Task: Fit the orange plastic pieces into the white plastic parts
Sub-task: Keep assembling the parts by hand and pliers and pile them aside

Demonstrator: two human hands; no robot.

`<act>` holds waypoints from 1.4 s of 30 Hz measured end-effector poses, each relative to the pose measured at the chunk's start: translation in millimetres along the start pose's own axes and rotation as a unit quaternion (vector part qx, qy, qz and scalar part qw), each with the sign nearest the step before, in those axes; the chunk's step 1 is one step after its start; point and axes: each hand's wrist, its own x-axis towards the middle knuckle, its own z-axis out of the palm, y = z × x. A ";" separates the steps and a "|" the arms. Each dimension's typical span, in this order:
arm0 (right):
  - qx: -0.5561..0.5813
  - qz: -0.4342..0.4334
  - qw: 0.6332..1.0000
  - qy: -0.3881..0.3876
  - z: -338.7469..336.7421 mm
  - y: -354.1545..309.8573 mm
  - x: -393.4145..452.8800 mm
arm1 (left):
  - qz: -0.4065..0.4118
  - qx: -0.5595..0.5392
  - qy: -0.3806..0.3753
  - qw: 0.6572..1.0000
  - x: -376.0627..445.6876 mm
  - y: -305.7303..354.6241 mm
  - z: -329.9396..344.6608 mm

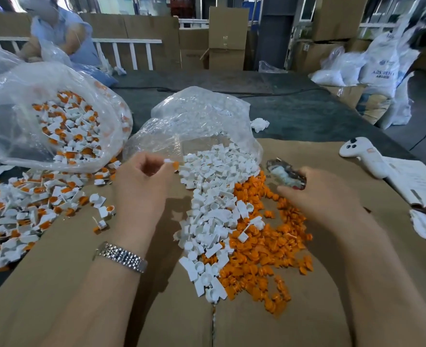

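Orange-and-white fitted piece [171, 163] sits pinched in the left hand [141, 181], beside the white pile [214, 196]. Right hand [317, 194] grips a dark packet [286, 174]; dropping the piece probably comes next.

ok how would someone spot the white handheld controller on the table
Start at the brown cardboard sheet covering the table and follow its far right edge. The controller lies there beside some papers, the only smooth white grip with dark buttons.
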 end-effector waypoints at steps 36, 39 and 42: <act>0.204 -0.171 0.964 0.003 6.8 -16.8 -5.8 | -0.069 -0.032 -0.265 0.961 -4.6 2.5 8.1; 0.342 -0.161 0.926 -0.022 6.6 -26.2 -11.3 | -0.095 -0.103 -0.293 0.946 -7.7 7.4 8.4; 0.457 -0.157 0.875 -0.045 6.1 -30.7 -15.0 | -0.054 -0.116 -0.305 0.944 -14.3 12.4 10.5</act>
